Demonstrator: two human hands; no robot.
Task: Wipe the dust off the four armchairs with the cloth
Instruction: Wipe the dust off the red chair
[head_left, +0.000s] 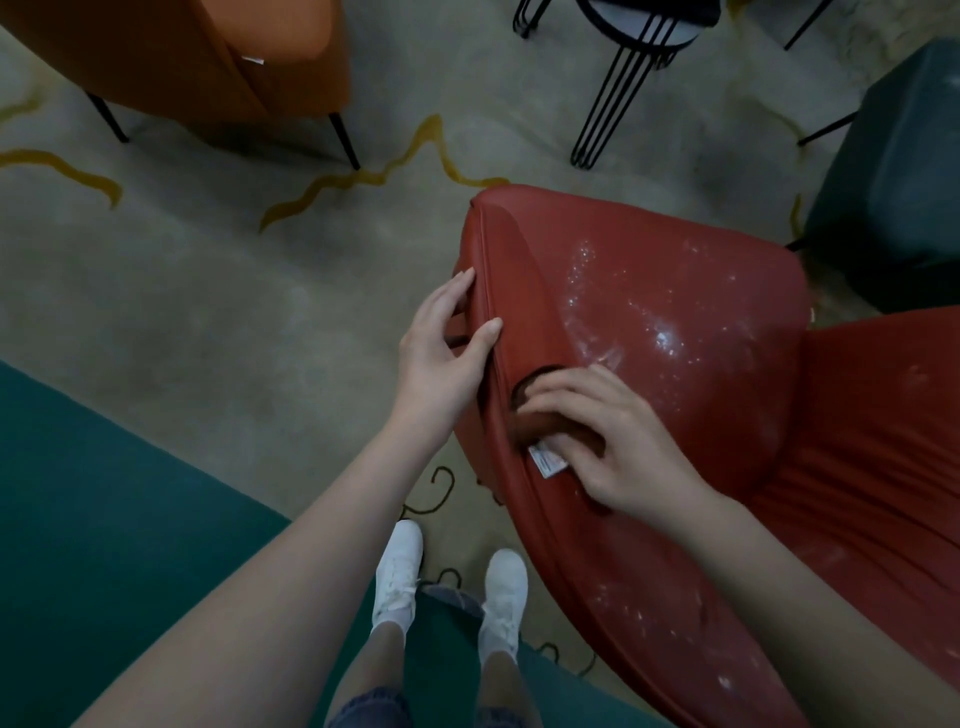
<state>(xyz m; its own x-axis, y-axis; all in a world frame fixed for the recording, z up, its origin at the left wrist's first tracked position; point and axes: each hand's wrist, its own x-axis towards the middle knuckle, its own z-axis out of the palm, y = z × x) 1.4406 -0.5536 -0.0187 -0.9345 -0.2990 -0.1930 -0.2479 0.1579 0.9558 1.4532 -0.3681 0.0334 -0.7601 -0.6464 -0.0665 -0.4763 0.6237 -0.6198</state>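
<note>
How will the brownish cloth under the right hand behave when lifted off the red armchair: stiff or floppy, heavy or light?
Probably floppy: the cloth is bunched into a soft roll under the right hand. Likely light, since that one grip holds all of it. Its white label may dangle loose. It should drag rather than slide on the dusty red armchair.

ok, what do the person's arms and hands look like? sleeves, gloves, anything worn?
Left forearm and right forearm are bare to the frame edge, no sleeves in view. Left hand and right hand ungloved; no rings, watch or bracelet visible.
</note>
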